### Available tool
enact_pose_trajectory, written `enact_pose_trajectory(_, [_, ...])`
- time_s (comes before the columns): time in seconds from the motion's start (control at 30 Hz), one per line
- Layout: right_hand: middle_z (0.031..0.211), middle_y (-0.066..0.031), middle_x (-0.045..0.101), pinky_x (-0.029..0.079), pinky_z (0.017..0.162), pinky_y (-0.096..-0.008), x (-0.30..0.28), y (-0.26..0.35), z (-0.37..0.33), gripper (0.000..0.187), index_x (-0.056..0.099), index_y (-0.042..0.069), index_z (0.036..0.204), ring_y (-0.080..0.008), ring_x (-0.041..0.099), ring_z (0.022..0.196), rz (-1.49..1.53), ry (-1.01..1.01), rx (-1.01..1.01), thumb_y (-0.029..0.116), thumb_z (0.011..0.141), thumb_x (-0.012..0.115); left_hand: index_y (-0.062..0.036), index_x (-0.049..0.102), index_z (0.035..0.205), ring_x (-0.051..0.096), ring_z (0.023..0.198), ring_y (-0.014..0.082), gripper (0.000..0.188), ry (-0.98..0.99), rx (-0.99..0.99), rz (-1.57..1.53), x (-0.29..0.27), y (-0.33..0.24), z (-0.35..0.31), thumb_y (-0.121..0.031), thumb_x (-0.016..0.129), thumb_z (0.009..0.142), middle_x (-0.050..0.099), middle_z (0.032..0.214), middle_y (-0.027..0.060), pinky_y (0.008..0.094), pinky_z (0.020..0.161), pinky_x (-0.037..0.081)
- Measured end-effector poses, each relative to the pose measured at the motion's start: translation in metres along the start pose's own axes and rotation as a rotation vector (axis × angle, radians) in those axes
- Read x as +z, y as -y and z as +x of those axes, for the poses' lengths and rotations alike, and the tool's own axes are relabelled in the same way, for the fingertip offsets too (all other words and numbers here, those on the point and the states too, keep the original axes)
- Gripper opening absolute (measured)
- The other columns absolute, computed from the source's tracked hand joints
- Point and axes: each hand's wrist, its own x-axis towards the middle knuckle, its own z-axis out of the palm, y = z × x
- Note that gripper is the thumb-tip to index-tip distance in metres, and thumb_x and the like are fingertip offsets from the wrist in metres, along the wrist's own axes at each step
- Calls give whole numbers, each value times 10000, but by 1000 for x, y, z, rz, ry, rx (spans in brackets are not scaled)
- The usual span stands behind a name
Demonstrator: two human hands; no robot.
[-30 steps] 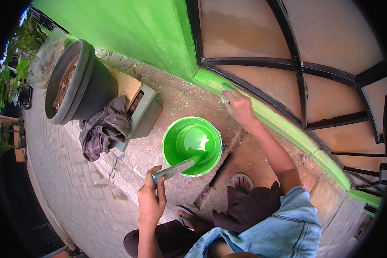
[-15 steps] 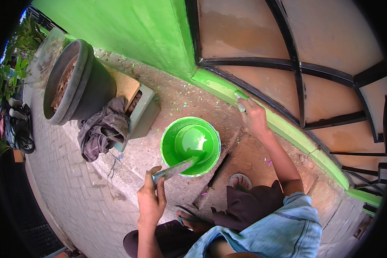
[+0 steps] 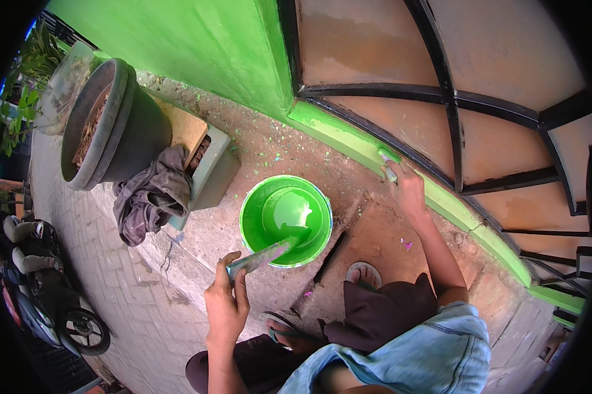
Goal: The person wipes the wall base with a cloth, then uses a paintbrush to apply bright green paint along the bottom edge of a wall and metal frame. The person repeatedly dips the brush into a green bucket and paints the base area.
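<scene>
A bucket (image 3: 245, 230) of green paint (image 3: 291, 205) stands on the ground in front of me. My left hand (image 3: 226, 307) grips the upper end of a flat, paint-smeared stick (image 3: 262, 256); its green-coated lower end reaches inside the bucket. Out to the right, my right hand (image 3: 410, 194) is closed around the light handle of a small paintbrush (image 3: 389, 157). Its green bristles are against the narrow green ledge (image 3: 440, 196) below the dark-framed window panels. Fingers cover part of the brush handle.
Left of the bucket, a large plant pot (image 3: 128, 128) leans by a planter block (image 3: 212, 174) with a grey cloth (image 3: 155, 197) draped over it. A motorbike (image 3: 59, 308) is on the paving at far left. A green wall (image 3: 191, 46) rises ahead.
My right hand and the brush have moved along the ledge, rightward and slightly nearer. The motorbike has come closer along the paving. My left hand still holds the stick in the bucket.
</scene>
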Motion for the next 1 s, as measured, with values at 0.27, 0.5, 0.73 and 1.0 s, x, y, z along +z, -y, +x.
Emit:
enact_pose_trajectory(0.27, [926, -128, 640, 567, 661, -412, 30, 25, 41, 258, 669, 65, 1061, -313, 671, 808, 152, -53, -200, 62, 808, 720, -54, 551, 1256, 697, 787, 410, 295, 34, 5, 16, 2, -10, 4, -31, 572, 962, 680, 928, 252, 432, 660, 534])
enact_pose_trajectory(0.5, [891, -164, 650, 531, 622, -422, 9, 5, 7, 257, 684, 46, 1100, -346, 658, 732, 63, -19, 42, 89, 850, 727, -54, 552, 1252, 697, 766, 407, 288, 39, -59, 32, -2, -5, -3, -43, 575, 965, 680, 895, 250, 429, 649, 530])
enact_pose_trajectory(0.73, [935, -149, 631, 537, 635, -423, 2, 16, 25, 295, 667, 60, 1139, -329, 662, 782, 137, 27, -66, 96, 849, 701, -44, 559, 1247, 686, 727, 352, 262, 10, -10, 3, 2, -5, 5, -92, 562, 989, 686, 880, 230, 393, 661, 523])
enact_pose_trajectory(1.0, [882, -160, 618, 531, 657, -434, 2, 3, 18, 278, 665, 53, 1129, -354, 647, 772, 83, 51, 48, 92, 856, 699, -42, 557, 1245, 684, 729, 351, 258, 8, -27, -3, 2, -1, 2, -86, 556, 991, 685, 885, 230, 395, 650, 519])
